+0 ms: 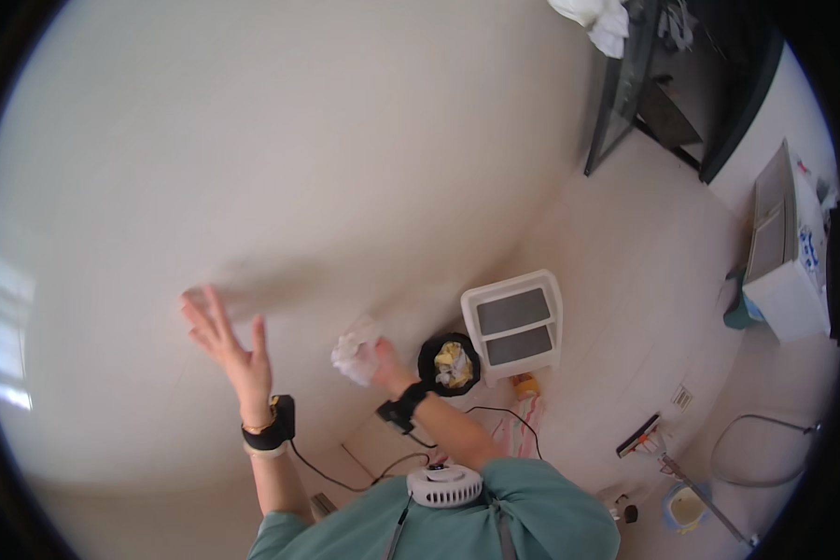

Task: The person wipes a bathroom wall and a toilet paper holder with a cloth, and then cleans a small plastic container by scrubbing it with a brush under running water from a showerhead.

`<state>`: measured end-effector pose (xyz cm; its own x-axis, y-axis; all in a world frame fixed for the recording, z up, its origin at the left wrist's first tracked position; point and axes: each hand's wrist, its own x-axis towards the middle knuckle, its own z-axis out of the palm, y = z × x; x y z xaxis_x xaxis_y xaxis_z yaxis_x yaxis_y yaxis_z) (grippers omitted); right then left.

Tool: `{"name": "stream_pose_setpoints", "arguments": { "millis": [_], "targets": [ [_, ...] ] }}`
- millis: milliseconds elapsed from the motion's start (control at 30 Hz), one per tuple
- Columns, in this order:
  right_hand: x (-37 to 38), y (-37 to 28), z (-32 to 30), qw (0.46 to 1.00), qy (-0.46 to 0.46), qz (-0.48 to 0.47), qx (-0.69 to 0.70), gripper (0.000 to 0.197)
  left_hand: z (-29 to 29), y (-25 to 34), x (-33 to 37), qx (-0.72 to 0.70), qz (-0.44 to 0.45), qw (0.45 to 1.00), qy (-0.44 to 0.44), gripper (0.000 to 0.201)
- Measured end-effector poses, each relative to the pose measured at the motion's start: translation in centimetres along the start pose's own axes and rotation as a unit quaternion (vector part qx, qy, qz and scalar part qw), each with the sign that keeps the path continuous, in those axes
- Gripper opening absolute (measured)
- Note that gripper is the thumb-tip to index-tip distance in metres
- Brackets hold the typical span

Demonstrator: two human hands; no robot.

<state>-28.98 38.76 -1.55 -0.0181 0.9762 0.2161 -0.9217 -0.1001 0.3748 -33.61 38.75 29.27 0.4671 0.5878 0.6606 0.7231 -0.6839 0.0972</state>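
Left hand: mine (238, 359) is empty, its fingers spread toward the pale wall (327, 131); whether they touch it I cannot tell.
Right hand: my fingers (385, 352) grasp a crumpled white wad (353, 353), paper or cloth, I cannot say which.
Wad: in front of the wall, to the right of my left hand and left of the bin (424, 362).
Bin: black-lined, with yellow and white scraps (454, 365) inside, just beside the step stool (511, 324).
Stool: white, with two grey treads.
Wrists: a black strap (269, 427) on my left, another (405, 408) on my right.
Floor, far right: a squeegee (638, 436) near a basin (667, 509).
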Motion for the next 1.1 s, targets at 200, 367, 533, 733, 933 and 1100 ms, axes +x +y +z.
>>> {"name": "stream_pose_setpoints", "arguments": {
  "millis": [200, 367, 533, 733, 933, 1100],
  "targets": [
    [-12.1, -0.4, 18.6, 0.995, -0.035, -0.054, -0.082, 0.057, -4.4, -2.8, -5.6, -0.101, -0.037, 0.994, -0.022, 0.053],
    [-13.5, 1.0, 19.8, 0.980, 0.053, -0.158, -0.106, 0.057, -0.8, -10.1, -7.0, -0.126, -0.083, 0.988, -0.036, 0.051],
    [-23.2, 1.8, 20.3, 0.924, 0.123, -0.295, -0.211, 0.055, -2.5, -9.1, -9.4, -0.203, -0.073, 0.975, -0.047, 0.048],
    [-35.9, 3.2, 20.6, 0.844, 0.169, -0.421, -0.287, 0.053, -0.6, -8.6, -13.0, -0.312, -0.099, 0.941, -0.090, 0.044],
    [-38.5, 4.1, 21.9, 0.854, 0.095, -0.424, -0.284, 0.049, -0.4, -7.6, -13.6, -0.334, -0.087, 0.932, -0.107, 0.040],
    [-32.7, 1.3, 23.8, 0.819, 0.162, -0.475, -0.277, 0.051, -0.6, -9.4, -14.5, -0.323, -0.142, 0.929, -0.108, 0.040]
  ]
}}
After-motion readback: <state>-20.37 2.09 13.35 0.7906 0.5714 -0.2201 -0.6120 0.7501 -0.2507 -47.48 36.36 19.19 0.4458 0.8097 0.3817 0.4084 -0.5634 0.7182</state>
